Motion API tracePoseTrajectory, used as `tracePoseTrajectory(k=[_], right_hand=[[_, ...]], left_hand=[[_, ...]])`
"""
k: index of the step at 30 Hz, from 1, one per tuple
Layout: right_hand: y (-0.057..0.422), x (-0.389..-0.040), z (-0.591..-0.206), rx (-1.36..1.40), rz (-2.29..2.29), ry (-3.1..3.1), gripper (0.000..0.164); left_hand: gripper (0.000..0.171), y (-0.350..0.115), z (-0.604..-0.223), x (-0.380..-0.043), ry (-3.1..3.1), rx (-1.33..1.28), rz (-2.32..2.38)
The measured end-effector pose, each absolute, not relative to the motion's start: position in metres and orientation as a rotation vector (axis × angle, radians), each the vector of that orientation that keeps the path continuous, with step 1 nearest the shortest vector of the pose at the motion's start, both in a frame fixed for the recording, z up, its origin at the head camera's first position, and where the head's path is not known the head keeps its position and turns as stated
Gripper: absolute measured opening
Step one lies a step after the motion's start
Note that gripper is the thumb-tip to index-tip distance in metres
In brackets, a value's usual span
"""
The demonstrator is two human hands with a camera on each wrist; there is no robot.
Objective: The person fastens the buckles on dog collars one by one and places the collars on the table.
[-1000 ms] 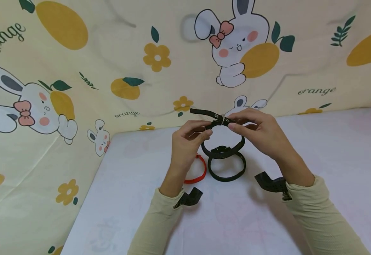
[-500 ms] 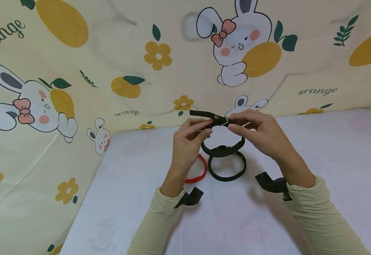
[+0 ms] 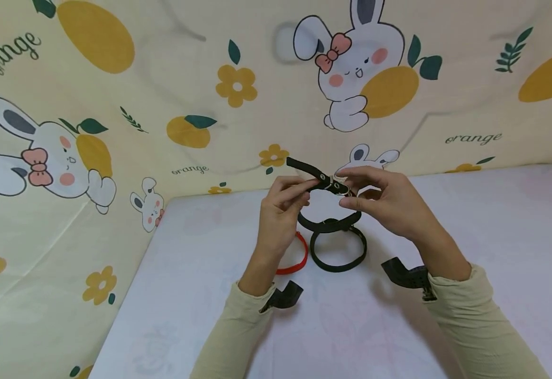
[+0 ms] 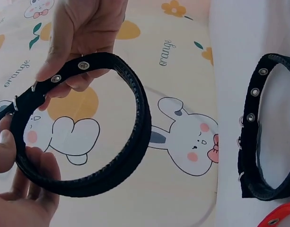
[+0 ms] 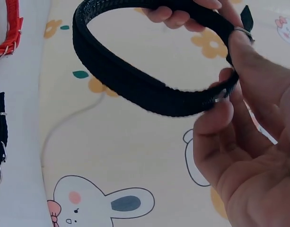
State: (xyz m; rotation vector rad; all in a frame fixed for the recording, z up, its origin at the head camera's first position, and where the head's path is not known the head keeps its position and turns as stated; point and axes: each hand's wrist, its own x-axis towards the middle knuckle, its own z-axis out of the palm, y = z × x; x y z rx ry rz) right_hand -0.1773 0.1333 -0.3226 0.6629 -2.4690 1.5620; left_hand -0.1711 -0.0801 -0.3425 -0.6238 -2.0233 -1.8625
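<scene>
A black buckle collar (image 3: 325,227), looped into a ring, is held up above the table by both hands. My left hand (image 3: 278,210) pinches the strap beside the buckle; the strap's free end juts up and left past its fingers. At the buckle side, my right hand (image 3: 390,202) holds the band between thumb and fingers. Metal eyelets (image 4: 83,65) line the strap in the left wrist view. In the right wrist view the collar's thick band (image 5: 135,90) hangs between the two hands, and fingers partly hide the buckle.
On the white table (image 3: 186,263) lies a second black collar (image 3: 336,268), just below the raised one. A red collar (image 3: 305,255) is beside it, partly behind my left wrist. Dark straps (image 3: 406,273) stick out at the sleeve cuffs. A printed cloth (image 3: 162,79) hangs behind the table.
The strap's free end tilts higher, and the buckle with its eyelets has come into clearer sight. My right thumb and index finger have spread a little; the left hand stays nearly in place.
</scene>
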Motion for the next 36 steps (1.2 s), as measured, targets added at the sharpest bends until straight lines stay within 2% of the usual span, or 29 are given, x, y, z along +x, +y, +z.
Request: tracePoseTrajectory(k=[4,8,22,30,36], right_hand=[[0.1336,-0.1772,-0.3205,0.59,1.578,-2.47,0.052],[0.1343,-0.1765,-0.3189,0.524,1.604,-2.459,0.054],[0.1367,-0.1773,-0.3191,0.512,1.625,-2.465,0.049],[0.1413,-0.1774,-0.3203,0.567,1.529,-2.498,0.039],[0.1349,-0.1712,-0.3179,0.72,1.458,-2.385,0.036]], left_hand=[[0.031,-0.0807,-0.341,-0.1699,-2.068,-0.573,-1.904],[0.039,-0.0821,-0.3386,-0.1683,-2.144,-0.452,-1.965],[0.026,-0.0859,-0.3359,-0.1706,-2.07,-0.161,-1.984],[0.029,-0.085,-0.3332,-0.1685,-2.0,-0.126,-2.148],[0.028,-0.0815,-0.337,-0.1673,-2.101,-0.274,-1.995]])
